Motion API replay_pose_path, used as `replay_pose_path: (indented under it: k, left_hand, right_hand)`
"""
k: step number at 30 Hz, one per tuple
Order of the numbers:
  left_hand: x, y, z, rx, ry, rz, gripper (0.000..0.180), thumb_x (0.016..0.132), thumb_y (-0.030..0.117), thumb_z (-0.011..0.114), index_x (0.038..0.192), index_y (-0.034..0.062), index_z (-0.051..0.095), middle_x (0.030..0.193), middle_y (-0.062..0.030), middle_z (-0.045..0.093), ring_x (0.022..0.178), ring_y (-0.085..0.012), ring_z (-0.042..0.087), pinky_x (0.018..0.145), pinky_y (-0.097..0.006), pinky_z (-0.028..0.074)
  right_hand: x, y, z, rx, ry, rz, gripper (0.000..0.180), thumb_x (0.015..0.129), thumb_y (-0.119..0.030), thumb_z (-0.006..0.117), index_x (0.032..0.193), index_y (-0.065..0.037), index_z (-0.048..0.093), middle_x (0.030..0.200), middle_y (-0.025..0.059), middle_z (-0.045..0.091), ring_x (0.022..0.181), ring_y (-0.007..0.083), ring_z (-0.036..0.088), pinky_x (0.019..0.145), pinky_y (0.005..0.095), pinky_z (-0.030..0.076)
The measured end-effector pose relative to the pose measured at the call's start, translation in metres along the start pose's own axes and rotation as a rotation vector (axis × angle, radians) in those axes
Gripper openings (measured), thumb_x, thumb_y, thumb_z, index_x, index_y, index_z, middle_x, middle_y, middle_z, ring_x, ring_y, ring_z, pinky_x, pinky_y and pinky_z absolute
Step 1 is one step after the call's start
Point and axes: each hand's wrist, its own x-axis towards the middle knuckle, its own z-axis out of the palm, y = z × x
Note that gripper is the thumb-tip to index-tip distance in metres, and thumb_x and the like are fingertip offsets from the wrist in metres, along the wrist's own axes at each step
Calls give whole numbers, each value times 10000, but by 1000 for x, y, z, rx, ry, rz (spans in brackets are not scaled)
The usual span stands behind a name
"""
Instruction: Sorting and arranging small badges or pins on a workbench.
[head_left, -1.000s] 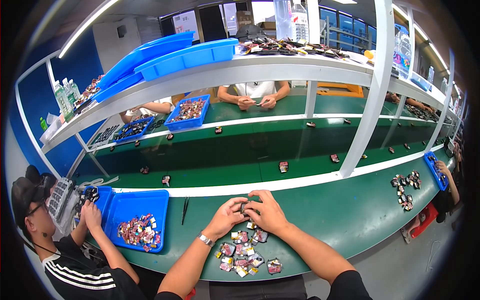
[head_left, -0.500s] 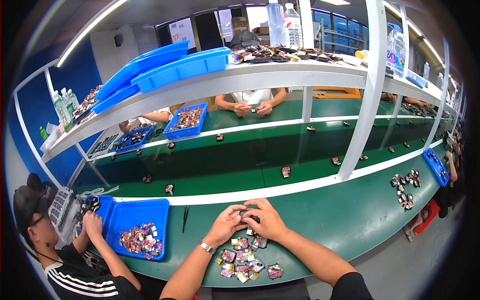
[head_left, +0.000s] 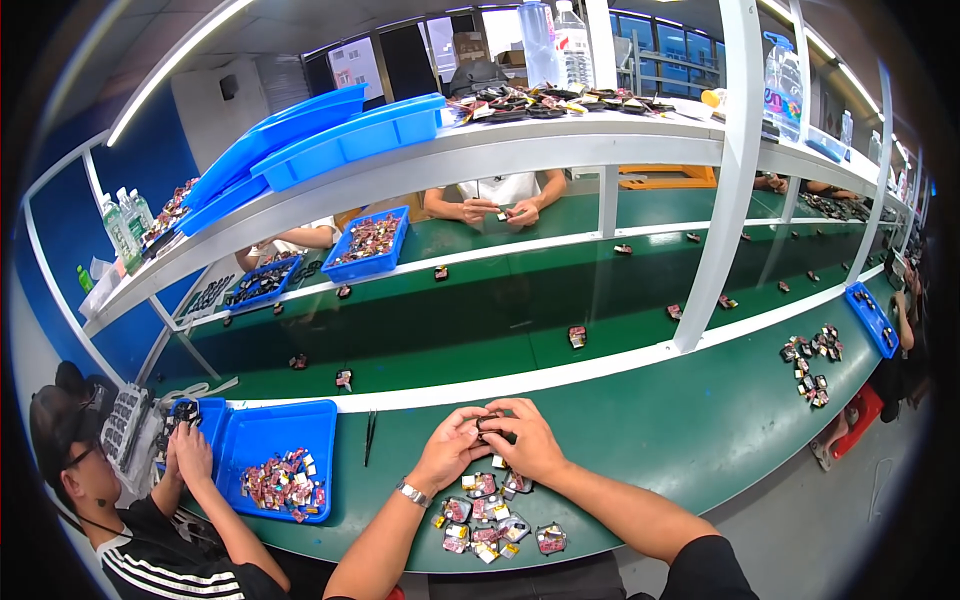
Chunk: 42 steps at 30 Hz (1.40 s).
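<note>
Both of my hands meet over the green bench. My left hand (head_left: 450, 448) and my right hand (head_left: 530, 442) pinch a small dark plastic housing (head_left: 487, 426) between their fingertips. Most of the piece is hidden by the fingers. Just below, close to my wrists, lies a cluster of small dark-framed electronic units (head_left: 486, 508) with pink circuit boards and white and yellow parts. One similar unit (head_left: 550, 538) sits a little apart at the cluster's right. Black tweezers (head_left: 370, 438) lie on the bench to the left of my left hand.
A blue tray (head_left: 328, 412) of loose circuit boards stands left, beside a co-worker (head_left: 150, 500) handling small parts. Beyond the white rail, a green belt (head_left: 480, 345) carries scattered units. A white upright (head_left: 728, 190) and loaded shelf (head_left: 500, 155) stand ahead. More units (head_left: 812, 365) lie right.
My hands stay together on the dark housing, with small finger shifts. Units on the belt have moved slightly right. The co-worker's hands at left have risen a little; the opposite worker's hands have parted slightly.
</note>
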Motion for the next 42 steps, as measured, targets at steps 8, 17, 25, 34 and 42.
replay_pose_path:
  k: [8, 17, 25, 34, 42]
  left_hand:
    - [0, -4, 2, -6, -2, 46, 264, 968, 76, 520, 1224, 51, 462, 1305, -152, 539, 1159, -227, 569, 997, -407, 481]
    - [0, -2, 7, -72, -17, 91, 270, 958, 68, 539, 1217, 53, 465, 1279, -132, 558, 1164, -240, 562, 1015, -429, 461]
    - [1, -5, 6, -98, -79, 146, 230, 975, 58, 502, 1203, 55, 478, 1346, -143, 515, 1179, -237, 554, 1019, -414, 465]
    - [3, -7, -1, -21, -13, 155, 235, 973, 45, 496, 1207, 52, 477, 1383, -156, 488, 1182, -225, 553, 1018, -403, 471]
    - [0, -5, 7, -54, 1, 108, 292, 986, 65, 477, 1273, 47, 426, 1223, -128, 584, 1112, -208, 584, 985, -377, 488]
  right_hand:
    - [2, -4, 0, 34, 17, -25, 191, 757, -56, 712, 947, -69, 721, 1178, 76, 613, 1123, 281, 535, 923, 375, 478]
    - [2, -6, 0, 19, 46, -49, 208, 751, -31, 701, 956, -60, 717, 1226, 87, 594, 1162, 288, 516, 968, 386, 453]
    - [5, -17, -7, -19, 99, -114, 173, 742, -10, 660, 908, -28, 703, 1185, 99, 607, 1179, 304, 509, 980, 398, 444]
    - [7, -10, 1, 50, 65, -107, 172, 748, -28, 682, 916, -55, 712, 1215, 90, 601, 1187, 299, 509, 978, 384, 447]
    - [9, -17, -4, -3, 117, -93, 131, 753, -14, 683, 879, -50, 674, 1088, 89, 602, 1014, 280, 579, 820, 359, 518]
